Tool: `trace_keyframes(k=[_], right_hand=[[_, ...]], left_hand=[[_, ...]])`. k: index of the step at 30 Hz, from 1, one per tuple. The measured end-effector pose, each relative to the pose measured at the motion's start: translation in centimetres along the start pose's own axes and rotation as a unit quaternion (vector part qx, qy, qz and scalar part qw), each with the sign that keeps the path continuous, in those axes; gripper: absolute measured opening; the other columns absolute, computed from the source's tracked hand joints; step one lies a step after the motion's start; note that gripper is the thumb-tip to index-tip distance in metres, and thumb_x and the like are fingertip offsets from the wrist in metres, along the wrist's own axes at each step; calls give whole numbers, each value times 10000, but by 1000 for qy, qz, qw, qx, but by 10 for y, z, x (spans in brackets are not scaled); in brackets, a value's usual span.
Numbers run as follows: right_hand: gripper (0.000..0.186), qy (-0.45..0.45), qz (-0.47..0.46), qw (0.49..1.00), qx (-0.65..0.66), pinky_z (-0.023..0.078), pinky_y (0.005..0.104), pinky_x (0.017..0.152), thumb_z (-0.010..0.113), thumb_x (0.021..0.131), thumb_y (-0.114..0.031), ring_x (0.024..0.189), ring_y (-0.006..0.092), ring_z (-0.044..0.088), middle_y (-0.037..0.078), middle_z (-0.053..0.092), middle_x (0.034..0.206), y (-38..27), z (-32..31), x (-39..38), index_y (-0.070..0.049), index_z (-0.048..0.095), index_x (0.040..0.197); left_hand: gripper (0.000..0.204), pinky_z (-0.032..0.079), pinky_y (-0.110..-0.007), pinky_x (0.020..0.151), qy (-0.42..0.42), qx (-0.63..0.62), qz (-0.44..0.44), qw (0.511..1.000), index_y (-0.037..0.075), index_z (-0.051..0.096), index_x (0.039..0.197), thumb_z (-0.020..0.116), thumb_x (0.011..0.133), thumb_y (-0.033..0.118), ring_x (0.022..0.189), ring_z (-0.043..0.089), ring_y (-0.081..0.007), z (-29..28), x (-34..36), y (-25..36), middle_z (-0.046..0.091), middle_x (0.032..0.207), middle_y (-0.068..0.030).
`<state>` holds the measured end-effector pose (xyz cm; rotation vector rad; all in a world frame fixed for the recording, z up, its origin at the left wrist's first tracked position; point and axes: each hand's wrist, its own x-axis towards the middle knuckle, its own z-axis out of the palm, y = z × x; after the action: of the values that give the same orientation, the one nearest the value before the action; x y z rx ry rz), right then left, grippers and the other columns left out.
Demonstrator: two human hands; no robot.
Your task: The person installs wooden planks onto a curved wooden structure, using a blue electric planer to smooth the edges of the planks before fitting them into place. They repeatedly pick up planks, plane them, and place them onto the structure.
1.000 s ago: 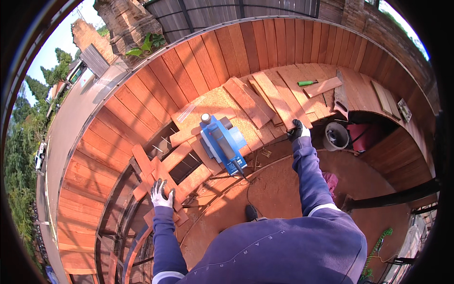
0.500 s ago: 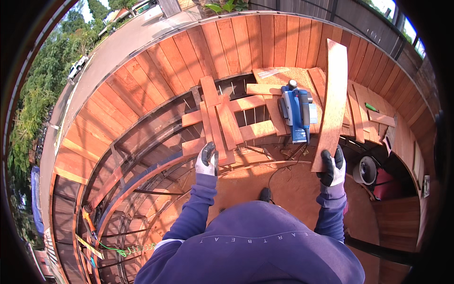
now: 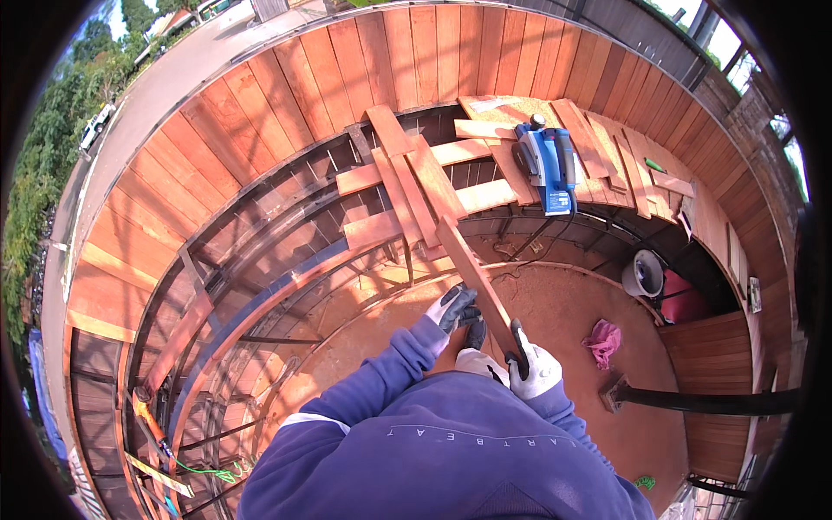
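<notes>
A long reddish wooden plank (image 3: 475, 276) slants away in front of me, its narrow face up. Its near end is in my right hand (image 3: 536, 371), which wears a white glove with dark fingers and is closed round it. The far end is over or against the loose boards; whether it rests on them cannot be told. Beside the plank's left edge is my left hand (image 3: 452, 308), gloved alike. Its fingers are slightly bent and apart, reaching up to the edge without a visible grip. Several loose short boards (image 3: 425, 178) lie crossed on the curved frame ahead.
A blue electric planer (image 3: 548, 169) stands on boards at the far right of the frame, its cable trailing down. A grey bucket (image 3: 643, 274), a pink cloth (image 3: 603, 343) and a black post (image 3: 711, 400) are to the right. An orange-handled tool (image 3: 149, 420) lies left. Curved plank walls (image 3: 433, 52) surround me.
My right hand has brought the plank down and left, close to my body, and turned it from broad face to narrow. My left hand has moved right and toward it. The view has shifted.
</notes>
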<state>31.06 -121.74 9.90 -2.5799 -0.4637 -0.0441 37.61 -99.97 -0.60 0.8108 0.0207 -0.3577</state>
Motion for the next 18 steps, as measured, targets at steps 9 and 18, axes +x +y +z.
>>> trace_keyframes(k=[9,18], right_hand=[[627,129,-51,990,5,550,376,771,649,689,19,850,317,668,164,674,1005,-18,27,-1,-41,563,1308],[517,158,-64,985,14,565,389,806,661,697,-21,930,335,670,199,664,1086,-6,48,-12,7,599,1209]], left_hand=[[259,519,-418,937,29,-151,-92,984,50,573,1183,545,988,218,1016,646,-269,-1,10,-17,654,1086,-127],[228,560,-414,778,39,-198,-98,975,105,594,1078,556,973,304,883,664,-257,13,10,-12,674,957,-108]])
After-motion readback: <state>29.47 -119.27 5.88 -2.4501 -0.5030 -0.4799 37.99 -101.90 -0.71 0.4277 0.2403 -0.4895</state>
